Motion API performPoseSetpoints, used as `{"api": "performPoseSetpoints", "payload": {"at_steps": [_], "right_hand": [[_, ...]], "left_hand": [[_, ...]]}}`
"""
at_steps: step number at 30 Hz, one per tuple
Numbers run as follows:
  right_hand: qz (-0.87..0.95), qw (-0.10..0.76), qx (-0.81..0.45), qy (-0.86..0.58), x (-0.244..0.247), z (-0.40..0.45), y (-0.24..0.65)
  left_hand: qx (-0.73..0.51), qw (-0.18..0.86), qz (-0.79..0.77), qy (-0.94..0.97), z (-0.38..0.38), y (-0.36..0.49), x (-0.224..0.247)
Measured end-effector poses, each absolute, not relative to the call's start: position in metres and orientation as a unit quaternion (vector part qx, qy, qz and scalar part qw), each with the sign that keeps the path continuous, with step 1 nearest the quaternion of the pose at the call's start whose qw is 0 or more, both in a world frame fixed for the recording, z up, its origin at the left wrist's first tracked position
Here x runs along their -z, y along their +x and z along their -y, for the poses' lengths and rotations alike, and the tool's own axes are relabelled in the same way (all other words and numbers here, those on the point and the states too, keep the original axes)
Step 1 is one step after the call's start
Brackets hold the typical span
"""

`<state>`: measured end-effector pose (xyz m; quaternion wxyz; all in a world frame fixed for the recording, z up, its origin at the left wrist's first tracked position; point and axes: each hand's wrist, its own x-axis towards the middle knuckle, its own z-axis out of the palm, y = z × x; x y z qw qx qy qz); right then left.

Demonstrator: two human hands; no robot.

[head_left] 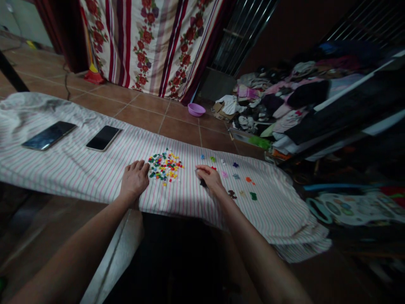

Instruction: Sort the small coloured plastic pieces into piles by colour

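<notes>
A pile of small mixed-colour pieces (165, 166) lies on the striped cloth (186, 198). My left hand (136, 177) rests on the cloth at the pile's left edge, fingers bent and close together; whatever may be under them is hidden. Right of the pile, my right hand (209, 176) has thumb and forefinger pinched, and anything between them is too small to make out. Black pieces (203, 183) lie just below its fingers. Beyond it are small groups sorted by colour, among them orange (249, 180), dark green (253, 196), brown (232, 194) and purple (235, 164).
Two dark-screened devices, a tablet (49, 135) and a phone (103, 138), lie on the cloth at the left. A purple basin (196, 109) stands on the tiled floor behind. Heaped clothes (278, 93) fill the back right, and a floral curtain (148, 42) hangs at the back.
</notes>
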<state>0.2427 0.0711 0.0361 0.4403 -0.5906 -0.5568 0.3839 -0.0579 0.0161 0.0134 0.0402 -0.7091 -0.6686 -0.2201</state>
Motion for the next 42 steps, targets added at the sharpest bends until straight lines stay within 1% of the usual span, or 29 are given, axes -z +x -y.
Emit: {"api": "performPoseSetpoints", "payload": {"at_steps": [4,8,12,19,22,29,35,42], "right_hand": [[0.558,0.457,-0.301,-0.624,-0.037,-0.063,0.29],[0.56,0.432,-0.234,-0.667,-0.039,-0.054,0.327],[0.567,0.41,-0.179,-0.691,-0.036,-0.047,0.342],[0.609,0.372,-0.163,-0.681,-0.026,-0.039,0.342],[0.629,0.343,-0.141,-0.684,-0.027,-0.038,0.339],[0.663,0.312,-0.109,-0.672,-0.028,-0.038,0.336],[0.673,0.305,-0.101,-0.667,-0.024,-0.038,0.339],[0.678,0.326,-0.086,-0.653,-0.02,-0.039,0.343]], "left_hand": [[0.214,0.046,0.669,-0.711,-0.016,-0.058,-0.014],[0.211,0.048,0.668,-0.712,-0.016,-0.058,-0.014],[0.196,0.056,0.671,-0.713,-0.016,-0.059,-0.014],[0.196,0.064,0.669,-0.715,-0.016,-0.059,-0.012],[0.193,0.069,0.669,-0.714,-0.016,-0.059,-0.012],[0.192,0.056,0.672,-0.713,-0.015,-0.058,-0.015],[0.186,0.062,0.674,-0.712,-0.015,-0.058,-0.014],[0.175,0.069,0.674,-0.715,-0.015,-0.059,-0.014]]}}
